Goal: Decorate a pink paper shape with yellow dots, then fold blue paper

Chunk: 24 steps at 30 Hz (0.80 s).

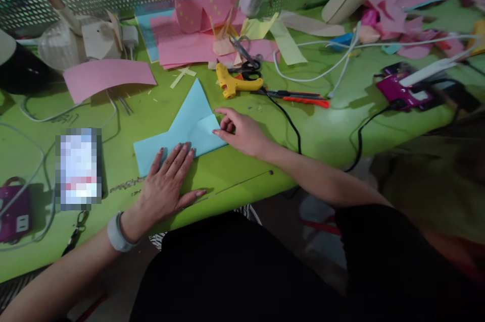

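A folded sheet of light blue paper (185, 132) lies on the green table, with a tall point at the back and a strip reaching to the left. My left hand (164, 180) rests flat on its lower edge, fingers spread and thumb out on the table. At the paper's right side is my right hand (242, 132), its thumb over the folded flap and its index finger near the slanted edge. Thumb and index finger are apart, while the other fingers curl in. No paper shows gripped between them.
Behind the paper lie a yellow glue gun (238, 84), scissors (246, 54) and a red cutter (306, 101). Pink sheets (182, 42) and scraps are at the back. A phone (79, 168) lies left; a purple power strip (403, 91) and cables spread right.
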### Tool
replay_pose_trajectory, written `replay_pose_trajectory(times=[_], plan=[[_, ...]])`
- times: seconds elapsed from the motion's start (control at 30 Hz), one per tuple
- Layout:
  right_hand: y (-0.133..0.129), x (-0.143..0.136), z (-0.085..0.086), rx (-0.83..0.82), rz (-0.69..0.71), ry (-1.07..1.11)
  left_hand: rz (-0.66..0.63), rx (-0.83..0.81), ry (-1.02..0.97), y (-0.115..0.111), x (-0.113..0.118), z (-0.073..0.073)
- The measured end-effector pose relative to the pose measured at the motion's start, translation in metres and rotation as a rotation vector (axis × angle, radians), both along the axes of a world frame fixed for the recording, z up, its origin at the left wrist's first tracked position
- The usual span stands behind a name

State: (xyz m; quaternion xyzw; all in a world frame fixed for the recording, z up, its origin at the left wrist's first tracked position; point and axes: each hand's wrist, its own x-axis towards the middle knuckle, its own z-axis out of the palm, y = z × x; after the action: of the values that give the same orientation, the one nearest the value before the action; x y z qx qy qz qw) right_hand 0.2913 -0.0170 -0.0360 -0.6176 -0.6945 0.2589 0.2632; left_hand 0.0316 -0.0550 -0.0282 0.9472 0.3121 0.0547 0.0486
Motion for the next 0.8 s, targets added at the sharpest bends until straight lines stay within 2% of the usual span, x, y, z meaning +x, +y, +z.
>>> replay_pose_trajectory(times=[0.43, 0.7, 0.8], plan=[[-0.001, 0.000, 0.000, 0.032, 0.027, -0.046, -0.002, -0.005, 0.007, 0.002, 0.001, -0.001], [-0.006, 0.003, -0.013, 0.251, 0.029, -0.276, -0.006, -0.003, 0.024, 0.001, 0.000, -0.001], [-0.006, 0.005, -0.010, 0.275, 0.021, -0.297, -0.006, -0.005, 0.026, 0.000, 0.000, -0.001]])
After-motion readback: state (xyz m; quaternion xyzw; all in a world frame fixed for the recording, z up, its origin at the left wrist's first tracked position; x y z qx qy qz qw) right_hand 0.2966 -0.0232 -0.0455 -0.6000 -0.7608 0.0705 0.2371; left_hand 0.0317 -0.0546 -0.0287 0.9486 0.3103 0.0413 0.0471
